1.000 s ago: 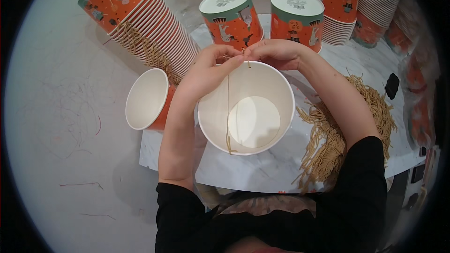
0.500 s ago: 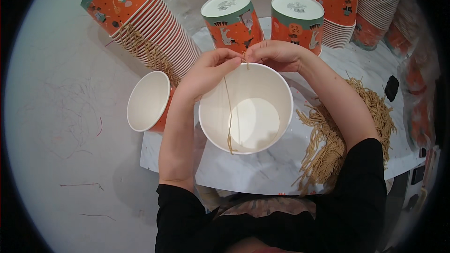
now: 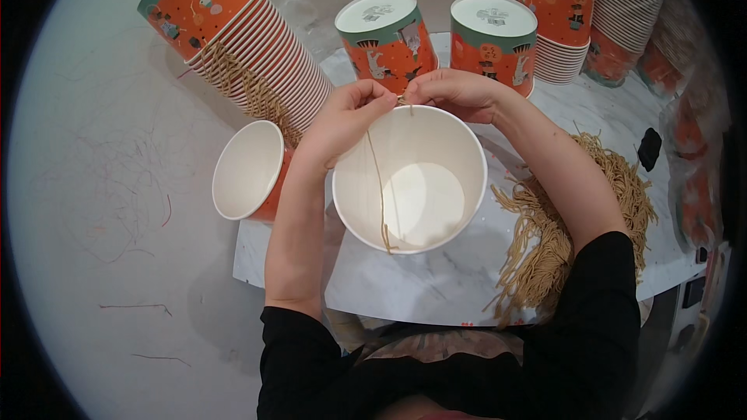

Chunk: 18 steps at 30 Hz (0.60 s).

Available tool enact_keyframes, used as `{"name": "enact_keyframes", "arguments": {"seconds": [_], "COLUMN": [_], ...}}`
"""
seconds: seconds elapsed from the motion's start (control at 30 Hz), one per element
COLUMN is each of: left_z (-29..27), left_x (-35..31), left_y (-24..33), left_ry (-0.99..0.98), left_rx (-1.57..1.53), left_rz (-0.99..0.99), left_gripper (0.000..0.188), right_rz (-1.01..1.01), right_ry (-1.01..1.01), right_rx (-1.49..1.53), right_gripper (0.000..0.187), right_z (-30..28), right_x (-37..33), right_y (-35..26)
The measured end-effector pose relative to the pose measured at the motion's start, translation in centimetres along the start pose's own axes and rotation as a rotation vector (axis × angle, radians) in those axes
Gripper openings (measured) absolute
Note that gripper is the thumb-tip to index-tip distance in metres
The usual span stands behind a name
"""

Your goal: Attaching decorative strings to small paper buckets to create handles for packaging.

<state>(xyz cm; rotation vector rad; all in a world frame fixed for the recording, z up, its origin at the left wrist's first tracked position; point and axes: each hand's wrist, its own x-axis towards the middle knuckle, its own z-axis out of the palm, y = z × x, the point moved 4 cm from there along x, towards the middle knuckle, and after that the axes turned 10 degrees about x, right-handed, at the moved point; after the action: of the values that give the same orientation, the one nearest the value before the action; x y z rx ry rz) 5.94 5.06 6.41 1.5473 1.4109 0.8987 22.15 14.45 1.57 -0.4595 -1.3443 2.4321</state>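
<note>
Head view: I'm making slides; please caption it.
Left hand and right hand pinch tan cord at the far rim of an open bucket.

We spot small dark print on white base of upturned orange-and-green paper tub, similar print on base of matching tub to its right. Both too small for us to read.

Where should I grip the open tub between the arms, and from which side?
Probably the right rim of the open tub, pinched from the right, thumb inside: that stretch is bare, mouth facing up. The left hand and right hand crowd the far rim; the cord crosses the mouth's left half.
</note>
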Motion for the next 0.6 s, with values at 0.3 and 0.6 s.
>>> {"name": "enact_keyframes", "arguments": {"seconds": [0.3, 0.6], "left_z": [0.2, 0.0], "left_x": [0.0, -0.1], "left_y": [0.0, 0.2], "left_ry": [-0.009, 0.082], "left_rx": [0.13, 0.199], "left_rz": [0.042, 0.023], "left_gripper": [0.016, 0.018], "right_rz": [-0.001, -0.002], "right_ry": [0.003, -0.108], "right_rx": [-0.033, -0.087], "right_gripper": [0.02, 0.01], "right_z": [0.6, -0.8], "right_x": [-0.4, -0.1], "right_y": [-0.4, -0.4]}}
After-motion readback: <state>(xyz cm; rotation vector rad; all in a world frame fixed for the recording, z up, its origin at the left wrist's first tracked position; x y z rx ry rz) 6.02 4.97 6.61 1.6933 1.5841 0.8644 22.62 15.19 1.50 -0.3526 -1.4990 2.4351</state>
